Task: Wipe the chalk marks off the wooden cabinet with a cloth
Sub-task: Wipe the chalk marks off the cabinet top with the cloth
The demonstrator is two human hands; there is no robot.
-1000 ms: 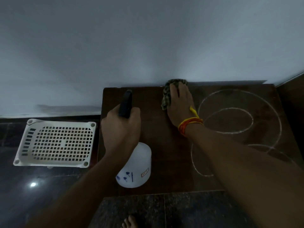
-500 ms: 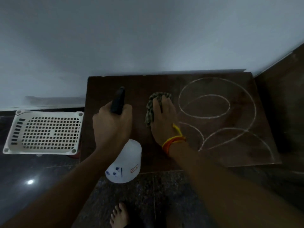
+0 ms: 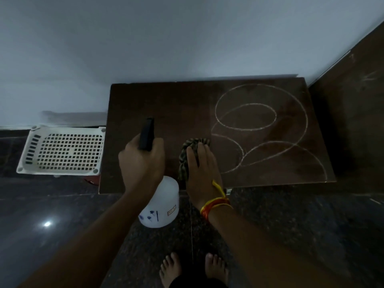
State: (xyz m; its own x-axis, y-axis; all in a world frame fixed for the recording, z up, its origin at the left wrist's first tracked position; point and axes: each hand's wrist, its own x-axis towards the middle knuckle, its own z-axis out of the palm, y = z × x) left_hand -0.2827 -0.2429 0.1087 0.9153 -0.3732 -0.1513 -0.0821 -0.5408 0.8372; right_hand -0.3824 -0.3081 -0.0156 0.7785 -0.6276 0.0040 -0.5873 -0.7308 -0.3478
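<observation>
- Head view: chalk marks [image 3: 261, 129] are looping white curves on the right half of the wooden cabinet [image 3: 166, 104] top; lines look crisp and unsmudged
- left half of the top shows no chalk, so I'd judge that side done or never marked; can't tell which
- cloth [image 3: 187, 156] is a bunched checked rag near the front edge, about mid-width, just left of the nearest chalk curve
- right hand [image 3: 202, 173] lies flat on the cloth, fingers straight and pressing it onto the wood; orange and yellow wrist threads [image 3: 216, 201] on that arm
- left hand [image 3: 143, 163] has its fingers curled round the black trigger head of a white spray bottle [image 3: 161, 201], held over the front edge, nozzle pointing at the wall
- can't tell whether the trigger is squeezed
- progress call: roughly halfway at best, all visible loops on the right remain to wipe
- white perforated basket [image 3: 60, 151] sits left of the cabinet, close to its side
- dark polished floor [image 3: 291, 225] below, bare feet [image 3: 194, 267] at bottom centre, pale wall [image 3: 166, 38] behind
</observation>
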